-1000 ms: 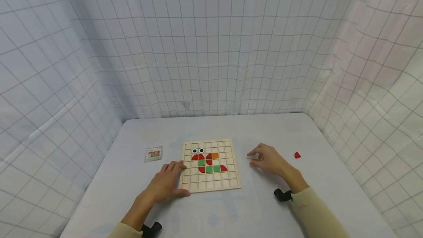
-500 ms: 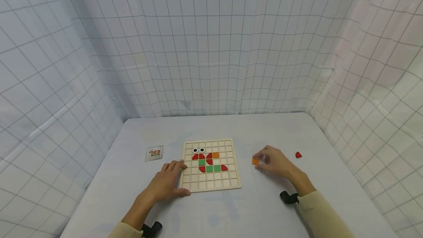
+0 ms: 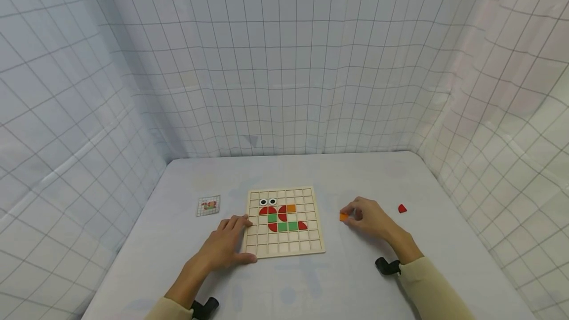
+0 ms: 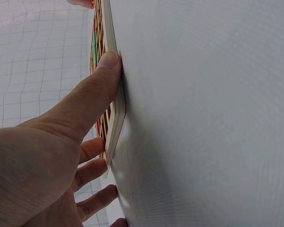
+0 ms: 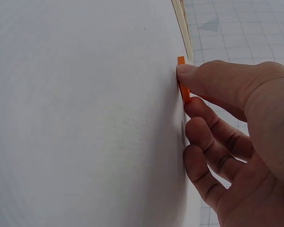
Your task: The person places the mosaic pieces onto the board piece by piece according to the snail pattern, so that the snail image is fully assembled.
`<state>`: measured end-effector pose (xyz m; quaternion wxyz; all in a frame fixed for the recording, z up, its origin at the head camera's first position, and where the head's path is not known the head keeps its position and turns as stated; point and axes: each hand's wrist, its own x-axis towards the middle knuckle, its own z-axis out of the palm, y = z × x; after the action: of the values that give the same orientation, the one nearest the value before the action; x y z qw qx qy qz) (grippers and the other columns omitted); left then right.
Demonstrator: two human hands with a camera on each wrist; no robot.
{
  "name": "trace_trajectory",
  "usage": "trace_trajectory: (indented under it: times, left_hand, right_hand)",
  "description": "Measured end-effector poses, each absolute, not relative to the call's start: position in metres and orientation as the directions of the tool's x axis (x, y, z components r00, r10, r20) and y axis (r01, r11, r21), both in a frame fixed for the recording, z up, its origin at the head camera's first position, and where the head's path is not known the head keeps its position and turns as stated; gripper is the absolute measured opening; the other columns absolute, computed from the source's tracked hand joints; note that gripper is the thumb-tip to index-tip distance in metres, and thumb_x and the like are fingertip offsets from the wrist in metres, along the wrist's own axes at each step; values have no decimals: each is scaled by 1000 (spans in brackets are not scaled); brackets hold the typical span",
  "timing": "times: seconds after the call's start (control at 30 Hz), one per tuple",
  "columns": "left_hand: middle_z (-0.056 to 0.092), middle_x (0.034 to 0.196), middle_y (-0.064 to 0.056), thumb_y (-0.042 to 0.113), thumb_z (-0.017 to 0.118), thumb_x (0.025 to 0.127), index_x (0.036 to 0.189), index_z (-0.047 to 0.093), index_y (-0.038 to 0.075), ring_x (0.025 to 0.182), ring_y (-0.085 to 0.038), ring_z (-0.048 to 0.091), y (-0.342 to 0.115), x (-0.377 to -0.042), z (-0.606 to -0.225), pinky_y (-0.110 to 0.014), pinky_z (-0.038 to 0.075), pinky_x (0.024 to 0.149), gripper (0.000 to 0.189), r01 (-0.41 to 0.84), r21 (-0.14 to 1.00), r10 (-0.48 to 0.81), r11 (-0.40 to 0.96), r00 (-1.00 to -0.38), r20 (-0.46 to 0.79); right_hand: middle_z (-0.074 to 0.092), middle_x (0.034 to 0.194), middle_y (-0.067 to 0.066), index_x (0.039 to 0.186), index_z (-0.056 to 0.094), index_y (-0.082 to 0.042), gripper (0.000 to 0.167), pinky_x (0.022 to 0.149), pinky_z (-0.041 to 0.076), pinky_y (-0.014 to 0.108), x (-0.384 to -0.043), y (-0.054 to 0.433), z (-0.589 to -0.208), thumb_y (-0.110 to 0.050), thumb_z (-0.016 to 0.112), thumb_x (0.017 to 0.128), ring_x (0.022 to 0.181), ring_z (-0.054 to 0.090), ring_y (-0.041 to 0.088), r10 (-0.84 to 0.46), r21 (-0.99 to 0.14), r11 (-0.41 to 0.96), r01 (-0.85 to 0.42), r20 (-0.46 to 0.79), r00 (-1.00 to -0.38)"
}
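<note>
In the head view, a pale wooden grid board (image 3: 284,248) lies on the table, bearing two eye tiles (image 3: 268,202) plus several red, green and orange tiles. My left hand (image 3: 224,243) rests at its near left corner. The left wrist view has that thumb (image 4: 102,71) laid along the board's edge, while fingertips touch another side. Right of the board, my right hand (image 3: 366,216) pinches an orange square tile (image 3: 344,217) low over the table. Up close in the right wrist view, the thumb lies across the orange tile (image 5: 186,94); the other fingers are bent near the tabletop.
A small pattern card (image 3: 208,206) lies left of the board, showing a similar coloured figure. To the right of my right hand is a loose red tile (image 3: 402,209). White gridded curtains (image 3: 293,63) enclose the table's back and sides.
My right hand has shifted slightly right, away from the board. The orange tile, mostly hidden at first, came into view and is now partly covered by the fingers. The left hand stays put.
</note>
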<state>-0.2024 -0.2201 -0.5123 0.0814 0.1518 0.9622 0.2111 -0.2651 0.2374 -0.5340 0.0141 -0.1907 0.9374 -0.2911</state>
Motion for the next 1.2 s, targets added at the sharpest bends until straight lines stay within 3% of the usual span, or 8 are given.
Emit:
trace_trajectory:
  times: [1.2]
  left_hand:
    - [58,170,-18,52,106,83,157,64,12,154,-49,55,-218,-200,-515,-72,55,123,94,250,415,312,875,-946,-88]
  right_hand:
    - [79,110,-3,122,89,-12,24,77,54,22,-271,203,-525,-9,93,98,89,60,6,-474,-548,694,-466,140,-870]
